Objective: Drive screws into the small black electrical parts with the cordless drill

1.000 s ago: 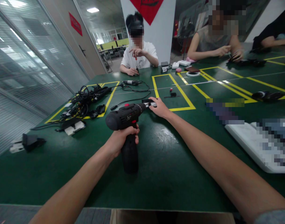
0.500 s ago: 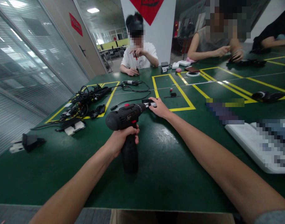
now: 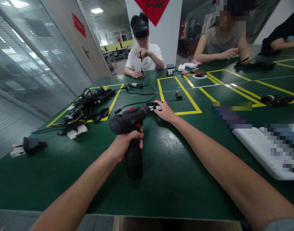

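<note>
A dark green workbench (image 3: 176, 179) with a glossy, scuffed top and yellow tape outlining rectangles fills the view, in a bright office-like room. The main landmark is a black cordless drill (image 3: 127, 120) with a rounded plastic body and a thick textured grip, held upright above the bench with its nose pointing right.

The left hand (image 3: 127, 142) is closed firmly around the top of the grip. The right hand (image 3: 165, 111) is partly open just right of the drill's nose, its curved fingers (image 3: 158, 109) touching a small flat black-and-silver piece (image 3: 153, 106) there. Whether they grip it, I cannot tell.

Left of the drill lies a tangled heap of black cables (image 3: 89, 102) and white-and-black plugs, with a thin black cord (image 3: 137, 102) running beyond it. Further left, a ribbed glass partition (image 3: 33, 64) forms the wall. Straight beyond the drill, a person in a white T-shirt (image 3: 144, 61) sits across the bench holding a slim screwdriver (image 3: 142, 64), before a white pillar (image 3: 168, 41) bearing a red diamond. Beyond and right of the drill, a person in a grey sleeveless top (image 3: 219, 41) handles something small and dark. To the drill's right, a white object (image 3: 264, 150) is too blurred to identify.
</note>
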Demonstrator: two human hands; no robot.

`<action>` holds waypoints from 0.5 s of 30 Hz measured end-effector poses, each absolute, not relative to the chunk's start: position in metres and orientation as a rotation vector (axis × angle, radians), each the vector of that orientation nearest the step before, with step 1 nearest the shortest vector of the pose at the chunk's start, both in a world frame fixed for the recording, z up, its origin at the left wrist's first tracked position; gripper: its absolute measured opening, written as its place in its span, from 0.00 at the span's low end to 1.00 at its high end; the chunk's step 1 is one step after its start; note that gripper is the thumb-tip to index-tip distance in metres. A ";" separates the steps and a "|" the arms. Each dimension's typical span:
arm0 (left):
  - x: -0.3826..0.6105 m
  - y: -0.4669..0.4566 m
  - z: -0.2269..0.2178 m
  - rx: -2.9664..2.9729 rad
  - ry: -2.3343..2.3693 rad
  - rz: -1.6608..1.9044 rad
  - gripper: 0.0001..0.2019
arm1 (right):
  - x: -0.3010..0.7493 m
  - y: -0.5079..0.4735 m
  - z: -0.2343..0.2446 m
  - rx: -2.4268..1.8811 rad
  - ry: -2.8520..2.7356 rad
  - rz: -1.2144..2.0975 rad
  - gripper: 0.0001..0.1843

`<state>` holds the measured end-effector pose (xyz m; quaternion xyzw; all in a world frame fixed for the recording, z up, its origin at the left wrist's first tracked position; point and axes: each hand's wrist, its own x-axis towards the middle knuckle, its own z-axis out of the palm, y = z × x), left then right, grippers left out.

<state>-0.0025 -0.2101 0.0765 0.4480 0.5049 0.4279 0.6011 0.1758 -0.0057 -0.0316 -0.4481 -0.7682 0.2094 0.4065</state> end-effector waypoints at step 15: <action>-0.004 -0.210 0.075 1.028 1.176 0.984 0.09 | 0.176 -0.004 -0.033 -1.124 -1.931 0.541 0.28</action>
